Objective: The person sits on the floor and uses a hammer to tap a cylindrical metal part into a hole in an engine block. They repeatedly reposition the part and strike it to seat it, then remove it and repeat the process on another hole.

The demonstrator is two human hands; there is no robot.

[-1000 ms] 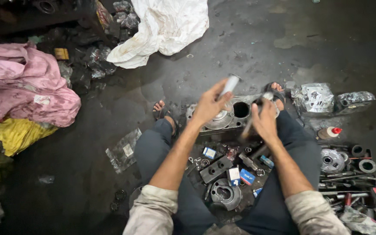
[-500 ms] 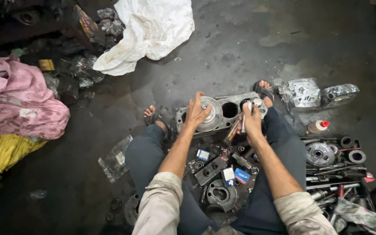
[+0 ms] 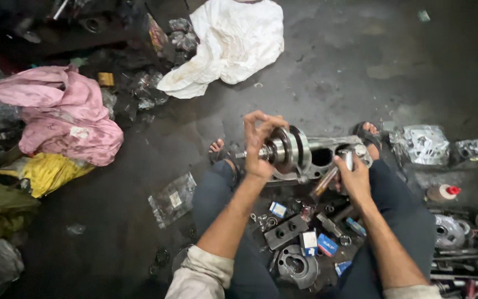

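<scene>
My left hand (image 3: 259,145) grips a steel crankshaft (image 3: 286,149) by its shaft end and holds it up above a grey metal engine casing (image 3: 327,158) lying between my feet. My right hand (image 3: 354,176) holds a small hammer (image 3: 336,170), its metal head up by the casing's right end and its handle slanting down to the left. I sit on the dark floor with my legs spread around a heap of small parts.
Small blue-and-white boxes (image 3: 327,244), a metal block (image 3: 286,231) and a round cover (image 3: 297,267) lie between my legs. Bearings and tools (image 3: 471,243) sit at right beside a red-capped bottle (image 3: 442,192). A white sack (image 3: 233,44), pink cloth (image 3: 62,116) and yellow bag (image 3: 51,173) lie further off.
My left hand has lifted the crankshaft out of the casing, where it was pressed half a second ago. My right hand has shifted right with the hammer.
</scene>
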